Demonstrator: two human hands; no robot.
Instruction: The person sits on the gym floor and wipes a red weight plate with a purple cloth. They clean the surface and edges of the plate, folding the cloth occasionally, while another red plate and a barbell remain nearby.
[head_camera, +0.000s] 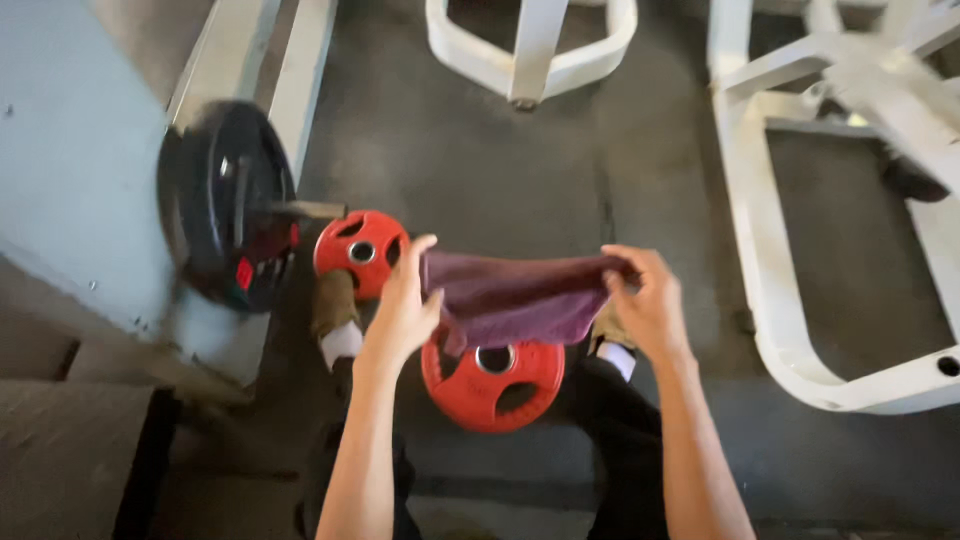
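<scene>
Cloth (520, 298), maroon, held stretched between both hands above the floor, sagging in the middle. Left hand (405, 310) pinches one top corner, thumb up, fingers closed on the edge. Right hand (648, 300) pinches the opposite corner, fingers curled over the hem. Both arms bare, reaching forward from the bottom of the view.

Directly below the cloth, between the two hands: red weight plate (492, 380) lying flat on the dark floor (560, 160), grip cut-outs and centre hole visible; the cloth's lower edge overlaps its top part in this view, contact not certain. Second red plate (360, 252) just beyond the left hand, standing more upright next to the person's shoe (335, 315). Farther out past the left hand, black plates (225, 205) loaded on a bar end. White machine frame (790, 280) out past the right hand; another white frame base (530, 50) well ahead of both hands.

Step in hand, as I judge it: cloth being spread or refolded over the flat red plate, a wipe-down seems the business. Next move would call for lowering the cloth, freeing one hand to bunch it, and pressing it onto the plate face; both corner grips need to hold until it is down.
</scene>
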